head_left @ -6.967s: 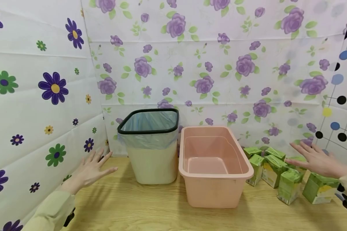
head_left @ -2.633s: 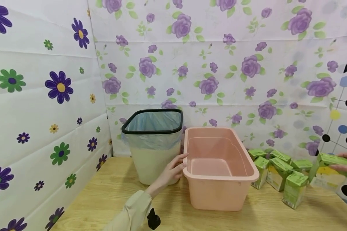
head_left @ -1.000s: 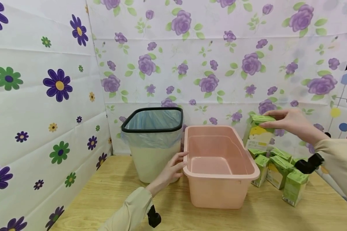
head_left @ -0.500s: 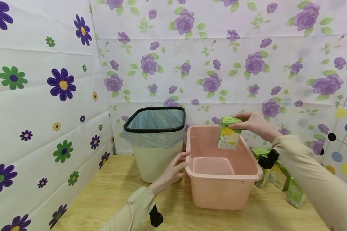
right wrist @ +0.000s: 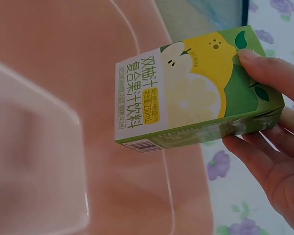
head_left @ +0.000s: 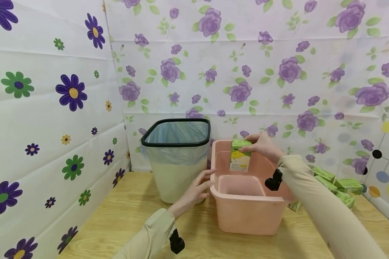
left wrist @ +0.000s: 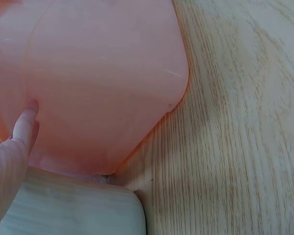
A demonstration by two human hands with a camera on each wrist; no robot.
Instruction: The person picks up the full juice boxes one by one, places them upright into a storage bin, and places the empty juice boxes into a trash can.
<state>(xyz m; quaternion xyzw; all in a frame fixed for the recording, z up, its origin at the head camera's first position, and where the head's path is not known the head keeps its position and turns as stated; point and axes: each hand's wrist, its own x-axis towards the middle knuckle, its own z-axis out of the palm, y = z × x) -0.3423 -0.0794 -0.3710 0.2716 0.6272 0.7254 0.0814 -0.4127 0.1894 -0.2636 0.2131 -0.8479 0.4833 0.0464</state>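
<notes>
A green-and-yellow juice carton (head_left: pixel 240 161) is held upright over the far end of a pink plastic tub (head_left: pixel 249 215), its lower part below the rim. My right hand (head_left: pixel 264 146) pinches the carton by its top, thumb on one side and fingers on the other. In the right wrist view, fruit pictures and printed text show on the juice carton (right wrist: pixel 195 90). My left hand (head_left: pixel 195 190) touches the tub's left side near the rim; the left wrist view shows fairly straight fingers (left wrist: pixel 27 122) against its outer wall.
A cream bin (head_left: pixel 176 180) with a black rim and a blue liner stands left of the tub. Several green cartons (head_left: pixel 348 185) are grouped at the right, partly hidden by my right arm. Patterned cloth walls (head_left: pixel 214 72) enclose the wooden table (head_left: pixel 123 212).
My right hand has picked up a juice carton from the right-hand group and carried it left, then lowered it over the tub. My left hand has moved from the left onto the tub's side.
</notes>
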